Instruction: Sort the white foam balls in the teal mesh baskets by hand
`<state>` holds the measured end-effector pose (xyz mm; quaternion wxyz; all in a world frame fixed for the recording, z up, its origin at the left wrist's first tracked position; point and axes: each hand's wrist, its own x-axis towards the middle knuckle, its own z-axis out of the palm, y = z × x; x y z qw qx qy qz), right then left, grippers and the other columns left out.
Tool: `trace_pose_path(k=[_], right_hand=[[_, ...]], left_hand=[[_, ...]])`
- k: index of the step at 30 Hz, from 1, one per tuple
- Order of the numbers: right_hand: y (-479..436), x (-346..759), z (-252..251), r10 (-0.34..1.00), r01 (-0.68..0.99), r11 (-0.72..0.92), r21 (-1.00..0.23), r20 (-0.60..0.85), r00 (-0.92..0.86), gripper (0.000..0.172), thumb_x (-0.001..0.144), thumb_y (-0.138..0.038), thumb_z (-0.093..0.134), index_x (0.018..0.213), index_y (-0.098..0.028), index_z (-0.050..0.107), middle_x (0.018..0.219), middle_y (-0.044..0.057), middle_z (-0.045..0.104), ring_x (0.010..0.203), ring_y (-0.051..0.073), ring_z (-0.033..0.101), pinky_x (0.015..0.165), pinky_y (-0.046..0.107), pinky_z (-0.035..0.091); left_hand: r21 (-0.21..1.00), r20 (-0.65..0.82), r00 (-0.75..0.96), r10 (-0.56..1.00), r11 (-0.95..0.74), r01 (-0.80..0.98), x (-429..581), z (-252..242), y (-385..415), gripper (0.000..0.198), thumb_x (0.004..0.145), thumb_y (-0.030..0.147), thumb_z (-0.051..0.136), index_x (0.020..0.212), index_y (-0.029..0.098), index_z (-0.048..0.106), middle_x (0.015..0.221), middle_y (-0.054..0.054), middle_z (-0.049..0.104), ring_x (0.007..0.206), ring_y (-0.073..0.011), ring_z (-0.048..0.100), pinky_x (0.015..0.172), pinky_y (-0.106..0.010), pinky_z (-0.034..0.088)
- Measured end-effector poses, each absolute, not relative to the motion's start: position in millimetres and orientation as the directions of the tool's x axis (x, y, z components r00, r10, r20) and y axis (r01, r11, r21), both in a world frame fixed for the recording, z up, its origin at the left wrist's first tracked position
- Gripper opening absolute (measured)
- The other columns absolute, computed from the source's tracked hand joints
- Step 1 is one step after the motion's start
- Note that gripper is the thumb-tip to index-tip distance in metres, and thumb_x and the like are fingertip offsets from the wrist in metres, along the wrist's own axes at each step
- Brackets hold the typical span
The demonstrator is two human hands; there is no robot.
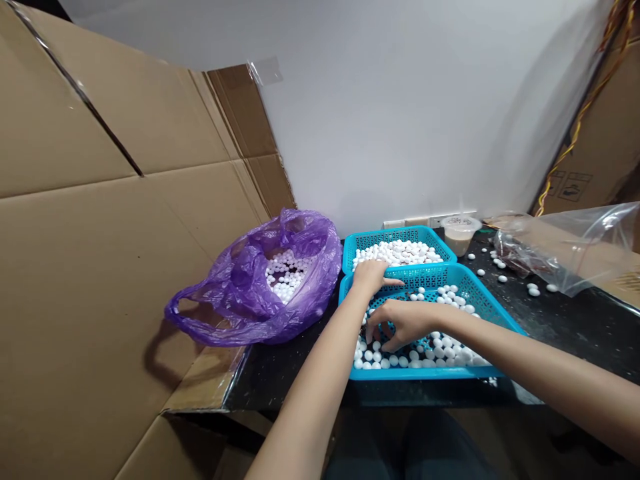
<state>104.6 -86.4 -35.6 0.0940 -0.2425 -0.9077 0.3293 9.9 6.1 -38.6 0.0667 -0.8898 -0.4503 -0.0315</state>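
**A:** Where were the hands?

**B:** The left hand (pixel 370 277) lay across the rear rim of the front basket (pixel 425 374), fingers together and flat. The right hand (pixel 403 325) was down among the white balls (pixel 415 360) in that basket.

**A:** Were the right fingers (pixel 375 338) clamped on anything?

**B:** They were spread and curled, with the tips pushed in among the balls. The hand hid whatever lay beneath it, so I couldn't tell whether they held one.

**A:** What was the main risk?

**B:** Spills, I'd say. The balls looked light, and stray balls (pixel 533 290) already lay on the bench (pixel 575 327). A quick sweep of the fingers could have flicked more over the low front rim and off the edge.

**A:** And the back basket (pixel 400 235)?

**B:** It sat right behind the front one, heaped with balls. Pressure from the left hand could have shifted it toward the lidded cup (pixel 459 233) and knocked that over.

**A:** The purple bag (pixel 240 293)?

**B:** It slumped open to the left, holding more balls, against the cardboard (pixel 100 267). If the left arm had snagged it, they could have poured out.
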Motion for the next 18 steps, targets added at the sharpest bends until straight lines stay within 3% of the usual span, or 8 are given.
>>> trace_pose_path(k=[5,10,18], right_hand=[[-87.9,105.0,-34.6,0.487,0.355,0.636,-0.685,-0.001,-0.873,0.019,0.071,-0.022,0.061,0.088,-0.014,0.066,0.085,0.003,0.065,0.069,0.012,0.058,0.063,0.019,0.043],[-89.8,101.8,-37.5,0.489,0.336,0.629,-0.701,0.021,-0.872,0.022,0.071,-0.027,0.061,0.088,-0.014,0.065,0.084,0.004,0.064,0.067,0.011,0.057,0.061,0.019,0.043],[-85.8,109.3,-37.9,0.623,0.390,0.492,-0.778,0.002,-0.782,0.020,0.064,-0.016,0.060,0.083,-0.014,0.056,0.079,0.000,0.061,0.067,0.012,0.058,0.057,0.019,0.044]], left_hand=[[-0.095,0.135,0.613,0.779,-0.605,0.790,9.1,-39.7,7.4,0.056,0.062,0.069,0.048,0.078,0.017,0.062,0.084,-0.009,0.064,0.081,-0.0228,0.059,0.066,-0.025,0.039],[-0.090,0.146,0.609,0.780,-0.603,0.793,9.1,-41.1,8.4,0.057,0.060,0.070,0.048,0.076,0.017,0.062,0.083,-0.009,0.064,0.080,-0.0235,0.059,0.064,-0.026,0.039],[-0.078,0.132,0.612,0.780,-0.607,0.791,9.6,-39.2,7.5,0.055,0.062,0.068,0.048,0.075,0.017,0.062,0.078,-0.007,0.064,0.077,-0.0229,0.059,0.064,-0.027,0.040]])
